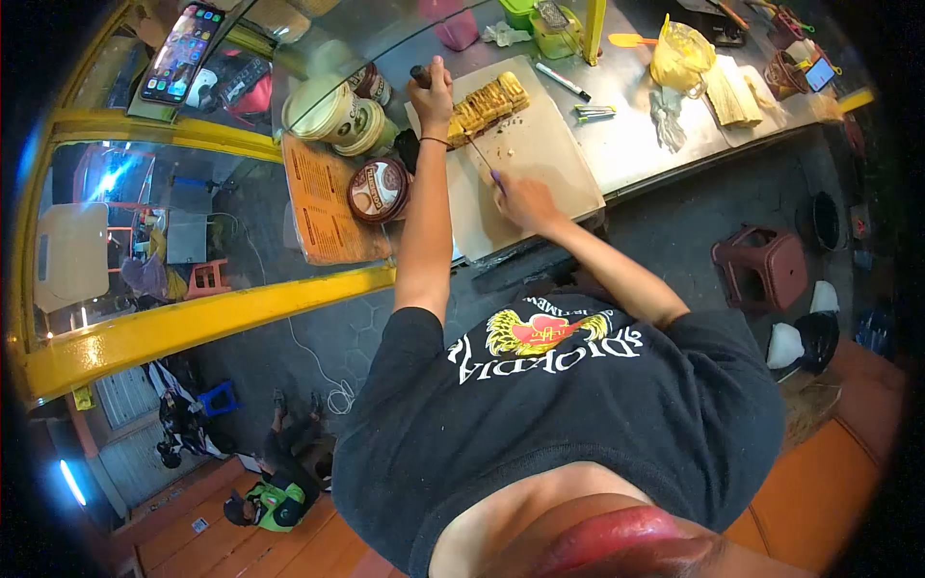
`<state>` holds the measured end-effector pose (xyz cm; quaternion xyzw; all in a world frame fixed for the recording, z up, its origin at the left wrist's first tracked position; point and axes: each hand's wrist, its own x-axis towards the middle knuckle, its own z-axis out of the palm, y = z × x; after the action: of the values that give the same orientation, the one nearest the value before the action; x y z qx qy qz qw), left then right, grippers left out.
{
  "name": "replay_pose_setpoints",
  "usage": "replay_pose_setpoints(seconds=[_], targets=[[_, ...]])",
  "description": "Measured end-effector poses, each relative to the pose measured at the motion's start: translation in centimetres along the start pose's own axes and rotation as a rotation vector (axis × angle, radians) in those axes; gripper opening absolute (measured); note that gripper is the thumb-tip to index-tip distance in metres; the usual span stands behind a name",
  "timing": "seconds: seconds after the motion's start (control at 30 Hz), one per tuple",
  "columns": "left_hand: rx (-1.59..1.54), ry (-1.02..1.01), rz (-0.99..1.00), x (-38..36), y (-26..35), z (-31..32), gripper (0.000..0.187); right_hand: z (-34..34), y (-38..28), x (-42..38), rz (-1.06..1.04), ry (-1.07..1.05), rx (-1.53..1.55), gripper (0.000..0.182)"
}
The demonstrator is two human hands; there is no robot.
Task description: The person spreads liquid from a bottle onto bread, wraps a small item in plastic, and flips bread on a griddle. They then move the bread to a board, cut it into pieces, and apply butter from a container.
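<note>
My left hand (434, 101) is closed round a dark handle (421, 75) at the left end of a sliced, browned filled bread (487, 106). The bread lies on a pale paper-covered board (549, 159) on the metal counter. My right hand (528, 202), nearer to my body, pinches the purple handle (497, 179) of a thin tool. Its narrow shaft points up toward the near side of the bread. Crumbs lie on the board beside the bread.
Tubs (378, 190) and an orange menu (332, 207) stand left of the board. A marker (563, 83), a yellow bag (682, 56) and a phone (820, 74) are to the right. A yellow frame bar (212, 318) runs at left; a stool (761, 268) stands right.
</note>
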<state>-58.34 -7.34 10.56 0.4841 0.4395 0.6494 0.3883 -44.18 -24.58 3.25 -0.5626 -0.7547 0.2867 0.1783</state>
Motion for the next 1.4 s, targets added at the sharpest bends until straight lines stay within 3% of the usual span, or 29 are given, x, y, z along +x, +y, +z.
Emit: replay_pose_setpoints(seconds=[0.1,0.23,0.33,0.43,0.47,0.5,0.57,0.6,0.63,0.7,0.73,0.8,0.9,0.93,0.97,1.0,1.03,1.07,1.1,1.13,1.17,1.23,1.3,1.37,1.4], targets=[[0.006,0.017,-0.003,-0.5,0.2,0.2,0.043,-0.3,0.1,-0.6,-0.061,0.074,0.020,0.029],[0.007,-0.054,0.034,0.2,-0.1,0.0,0.045,3.6,1.7,6.8,-0.098,0.110,-0.084,0.030],[-0.066,0.038,-0.010,-0.2,-0.1,0.1,0.044,3.5,2.2,1.5,-0.079,0.107,0.013,0.034],[-0.007,0.102,-0.021,-0.1,0.1,0.6,0.043,0.9,4.5,-9.2,-0.234,0.194,0.046,0.042],[-0.026,0.113,-0.001,0.1,0.2,0.7,0.042,-4.0,2.8,-11.2,-0.028,-0.176,0.034,0.041],[-0.026,0.116,-0.013,-0.3,0.2,0.5,0.042,-6.0,2.6,-11.9,-0.021,-0.186,0.034,0.041],[-0.130,0.011,-0.060,0.1,0.6,0.6,0.040,-8.3,3.2,-11.8,-0.038,-0.134,0.187,0.039],[-0.136,0.031,-0.056,0.1,0.3,0.7,0.039,-7.8,4.1,-10.7,-0.166,0.035,0.254,0.035],[-0.136,0.021,-0.052,0.1,0.0,0.7,0.039,-7.8,4.5,-9.2,-0.164,0.046,0.255,0.035],[-0.127,0.017,-0.082,0.1,-0.3,0.4,0.036,-8.1,5.5,-6.0,-0.050,-0.283,0.601,0.033],[-0.100,0.019,-0.072,0.2,-0.4,0.4,0.036,-7.6,6.8,-4.7,-0.046,-0.267,0.609,0.033],[-0.048,0.003,-0.081,0.1,1.5,0.6,0.036,-6.4,9.3,-2.8,0.120,-0.755,0.954,0.030],[-0.023,-0.067,-0.035,-1.1,8.5,2.5,0.037,-9.5,9.9,-2.6,-0.001,-0.881,1.148,0.026],[-0.069,-0.182,-0.019,-2.1,10.6,3.2,0.037,-10.6,9.9,-3.1,0.007,-0.882,1.159,0.026],[-0.121,-0.296,0.011,-2.8,12.4,4.1,0.038,-12.3,10.1,-3.1,0.026,-0.988,1.358,0.028],[0.045,-0.277,0.184,-4.6,13.3,6.4,0.036,-14.0,10.7,-2.6,0.041,-1.091,1.552,0.030],[0.213,-0.252,0.352,-7.3,13.5,9.6,0.035,-15.5,11.6,-2.2,0.038,-1.086,1.550,0.030],[0.362,-0.297,0.498,-9.7,13.3,12.5,0.031,-17.0,12.5,-2.2,-0.025,-1.253,1.711,0.032],[0.396,-0.518,0.526,-11.1,13.3,15.7,0.018,-19.0,13.5,-2.6,-0.081,-1.421,1.861,0.034],[0.536,-0.610,0.455,-13.4,12.0,18.5,0.014,-21.9,13.9,-3.2,0.000,-1.362,1.913,0.037],[0.535,-0.682,0.422,-15.7,8.6,20.9,0.027,-22.9,15.3,-4.0,0.186,-1.280,2.039,0.032],[0.553,-0.764,0.516,-17.9,7.4,27.1,0.043,-22.1,21.9,-3.2,0.196,-1.220,2.051,0.027],[0.725,-0.896,0.418,-18.8,5.5,29.8,0.076,-25.8,24.2,-4.5,0.336,-0.756,1.615,0.019],[0.857,-0.953,0.306,-20.4,4.9,31.3,0.095,-24.5,28.0,-3.8,0.053,-0.487,1.232,0.026],[0.937,-0.984,0.257,-20.9,5.1,31.9,0.100,-24.6,29.9,-2.7,0.022,-0.587,0.999,0.031]])
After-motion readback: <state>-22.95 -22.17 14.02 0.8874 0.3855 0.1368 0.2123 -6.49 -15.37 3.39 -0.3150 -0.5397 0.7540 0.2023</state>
